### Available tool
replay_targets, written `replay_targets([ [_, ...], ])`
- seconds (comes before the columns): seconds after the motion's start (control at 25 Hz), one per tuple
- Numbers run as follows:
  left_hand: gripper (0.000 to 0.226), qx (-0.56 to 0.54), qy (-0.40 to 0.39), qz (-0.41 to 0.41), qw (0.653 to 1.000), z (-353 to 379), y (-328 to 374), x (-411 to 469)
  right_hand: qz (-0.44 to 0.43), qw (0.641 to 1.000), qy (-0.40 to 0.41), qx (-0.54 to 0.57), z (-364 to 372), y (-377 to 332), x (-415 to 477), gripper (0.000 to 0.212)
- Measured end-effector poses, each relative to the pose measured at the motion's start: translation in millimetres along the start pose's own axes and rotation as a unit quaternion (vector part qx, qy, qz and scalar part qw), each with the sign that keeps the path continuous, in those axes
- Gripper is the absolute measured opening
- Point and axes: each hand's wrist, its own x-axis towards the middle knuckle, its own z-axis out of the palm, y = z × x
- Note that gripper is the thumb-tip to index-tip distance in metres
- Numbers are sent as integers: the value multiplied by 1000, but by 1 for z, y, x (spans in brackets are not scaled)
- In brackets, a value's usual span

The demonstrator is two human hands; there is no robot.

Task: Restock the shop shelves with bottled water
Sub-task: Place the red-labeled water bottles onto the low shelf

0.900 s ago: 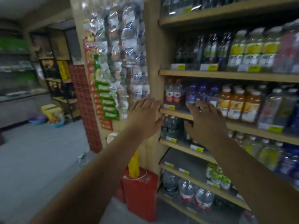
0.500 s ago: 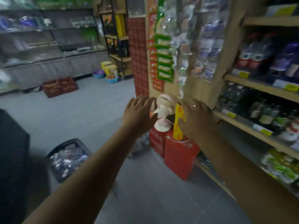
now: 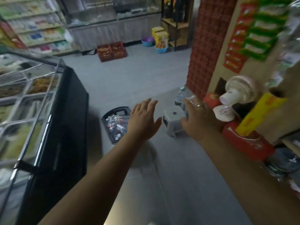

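Bottled water (image 3: 114,123) heaped in black basket (image 3: 123,108) on floor, at 9 o'clock of left hand (image 3: 143,120). Left hand, right hand (image 3: 200,122) both empty, fingers spread wide. Step likely: fetching bottles for shelves. Next: stoop, reach to basket, grip one bottle each.

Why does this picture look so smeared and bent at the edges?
Head view: motion blur smears the hanging packets and the far shelves; the wide lens bows the black counter; the light is dim and flat; the basket of bottles on the floor reads fairly clearly.
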Motion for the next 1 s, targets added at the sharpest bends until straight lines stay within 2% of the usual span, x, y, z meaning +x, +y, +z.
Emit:
replay_targets([
  [0.4, 71, 25, -41, -162, 986, 44, -165, -2, -81, 988, -127, 46, 133, -109, 98, 63],
  [0.8, 72, 16, -62, -294, 954, 87, -268, 89, -172, 959, -211, 75, 234, -140, 271, 65],
  [1.0, 72, -17, -71, -342, 937, 105, -318, 127, -184, 946, -253, 84, 279, -163, 335, 65],
])
